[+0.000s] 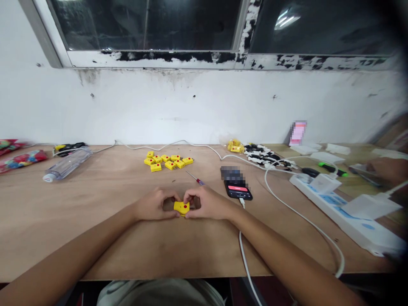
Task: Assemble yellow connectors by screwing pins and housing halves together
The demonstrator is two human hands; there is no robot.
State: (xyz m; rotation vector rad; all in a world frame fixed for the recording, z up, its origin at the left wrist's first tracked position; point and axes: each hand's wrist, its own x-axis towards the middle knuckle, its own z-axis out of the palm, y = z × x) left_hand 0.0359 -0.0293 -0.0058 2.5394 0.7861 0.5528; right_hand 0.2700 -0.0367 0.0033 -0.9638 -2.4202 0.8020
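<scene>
Plywood desk, left hand and right hand closed around a red-dotted yellow plastic block, power-strip lettering seemingly too blurred to read.

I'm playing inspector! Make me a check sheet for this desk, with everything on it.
Surface: light plywood table, scuffed.
Job's things: yellow block with red dot; pile of matching blocks behind it.
Clutter: small screwdriver, phone, plastic bottle.
Hands: left hand and right hand both hold the yellow block.
Cables: white cable loops beside power strip.
Surroundings: white wall, chipped window frame, another person's hand.
</scene>
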